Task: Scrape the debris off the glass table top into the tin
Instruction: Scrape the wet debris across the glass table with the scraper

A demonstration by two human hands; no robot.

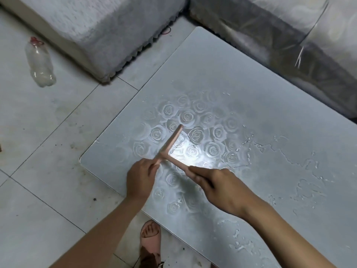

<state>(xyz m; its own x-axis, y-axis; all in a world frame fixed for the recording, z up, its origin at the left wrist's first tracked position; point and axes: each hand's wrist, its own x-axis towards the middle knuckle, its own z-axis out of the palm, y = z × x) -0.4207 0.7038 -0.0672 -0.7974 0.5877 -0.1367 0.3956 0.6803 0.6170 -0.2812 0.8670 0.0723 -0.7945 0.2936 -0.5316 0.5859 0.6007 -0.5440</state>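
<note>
At 6 o'clock, nearest the viewer, a foot (pixel 150 235) in a pink sandal stands on the tiled floor (pixel 38 151), just beside the near edge of the glass table top (pixel 251 89). The table top runs from about 7 o'clock out to 3 o'clock and has a rose pattern in its middle.

Both forearms reach in from the bottom edge. The left hand (pixel 140 179) has its fingers curled, and the thumb and fingertips pinch the near end of the blade of a pink T-shaped scraper (pixel 171 141). The right hand (pixel 218 188), at 4 o'clock from the scraper, is wrapped round the handle with the forefinger laid straight along it. The blade lies on the glass over the roses and points toward 1 o'clock. A bright glare sits on the glass in the crook of the T.

Wet streaks and droplets (pixel 301 182) lie scattered over the glass from 3 to 5 o'clock, well apart from the blade.

Further off, at 10 o'clock, a clear plastic bottle (pixel 39 62) with a red cap lies on the floor. At 12 o'clock is a sofa (pixel 108 28) in a pale textured cover, and at 2 o'clock another seat (pixel 289 35) sits under a clear sheet.
</note>
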